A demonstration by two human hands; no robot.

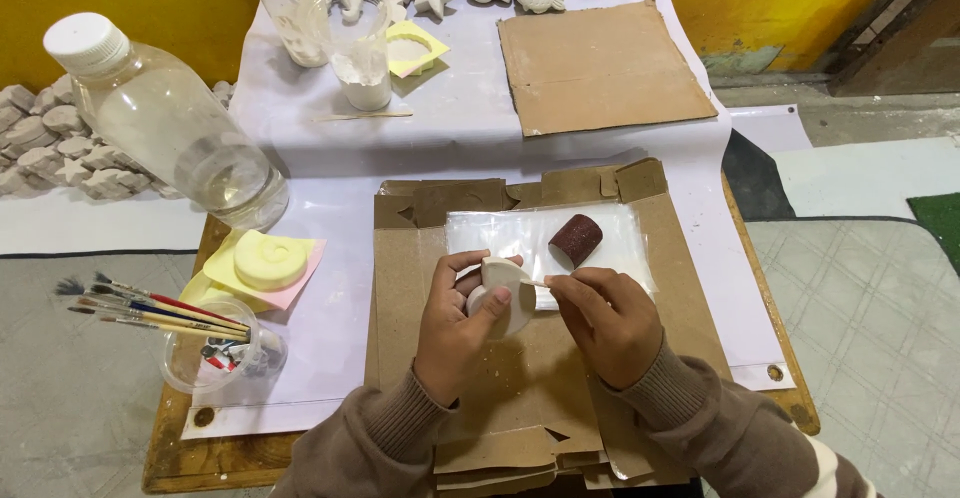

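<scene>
Both sleeved arms reach over the flattened cardboard sheet (520, 378), where the left hand (455, 328) clenches a white plaster shell casting (505, 293) above the sheet's middle. The right hand (605, 323) pinches a thin stick (537, 282) against the casting's edge, just below the maroon sanding roll (575, 240). Clean trimming probably calls for light, short strokes with the casting braced firmly.

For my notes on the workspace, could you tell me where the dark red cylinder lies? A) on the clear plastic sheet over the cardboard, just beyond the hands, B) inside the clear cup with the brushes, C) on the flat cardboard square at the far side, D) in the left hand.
A: the dark red cylinder rests on the clear plastic sheet, beyond the right hand.
</scene>
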